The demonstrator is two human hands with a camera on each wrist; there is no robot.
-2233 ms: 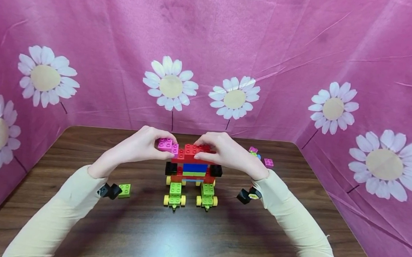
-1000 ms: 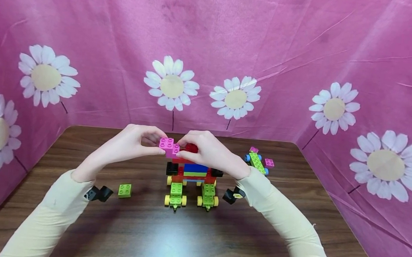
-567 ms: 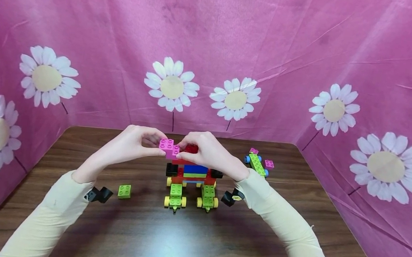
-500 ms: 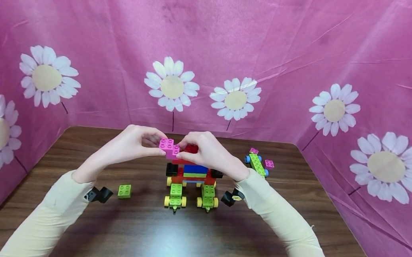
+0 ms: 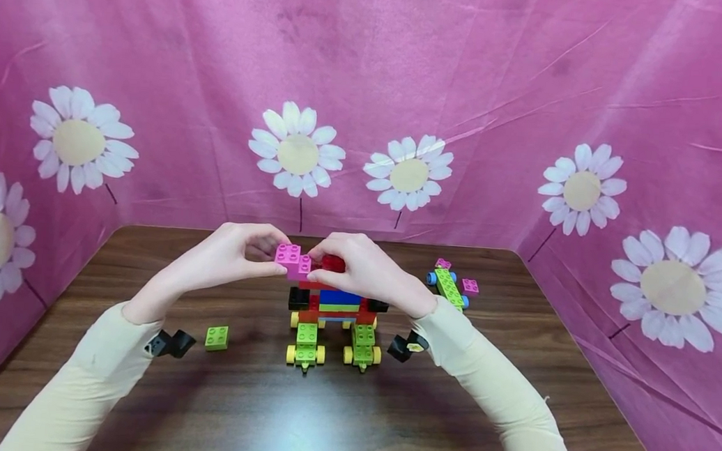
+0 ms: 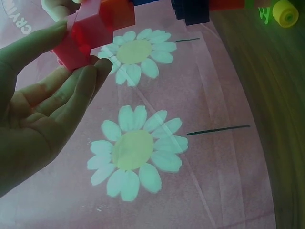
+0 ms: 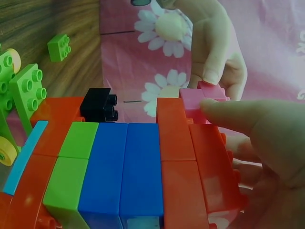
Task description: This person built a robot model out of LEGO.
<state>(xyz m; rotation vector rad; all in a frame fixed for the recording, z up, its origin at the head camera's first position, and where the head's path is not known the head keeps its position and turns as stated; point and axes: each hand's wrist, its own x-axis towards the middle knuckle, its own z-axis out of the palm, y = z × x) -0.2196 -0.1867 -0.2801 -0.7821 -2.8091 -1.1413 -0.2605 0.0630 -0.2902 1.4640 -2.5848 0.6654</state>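
Note:
My left hand (image 5: 223, 258) pinches the upper of two stacked pink bricks (image 5: 288, 254) between thumb and fingers. The lower pink brick (image 5: 304, 263) sits at the top left end of a wheeled brick build, beside its red bricks (image 7: 176, 143). Thumb and forefinger of my right hand (image 5: 367, 271) pinch this lower brick, and the other fingers lie behind the red top in the right wrist view. Below the red are blue bricks (image 5: 340, 298), a lime layer, black side bricks (image 5: 299, 298) and lime wheeled bases (image 5: 306, 344) with yellow wheels.
A loose lime brick (image 5: 217, 338) lies on the wooden table (image 5: 322, 418), left of the build. At the back right stand a lime car base (image 5: 449, 287) with blue wheels and a pink brick (image 5: 470, 285). A pink flowered cloth (image 5: 487, 213) encloses the table's back and sides.
My right hand has shifted left from the red top bricks to the lower pink brick, uncovering the lime car base. My left hand has drawn slightly left. In the last half second both stay nearly still.

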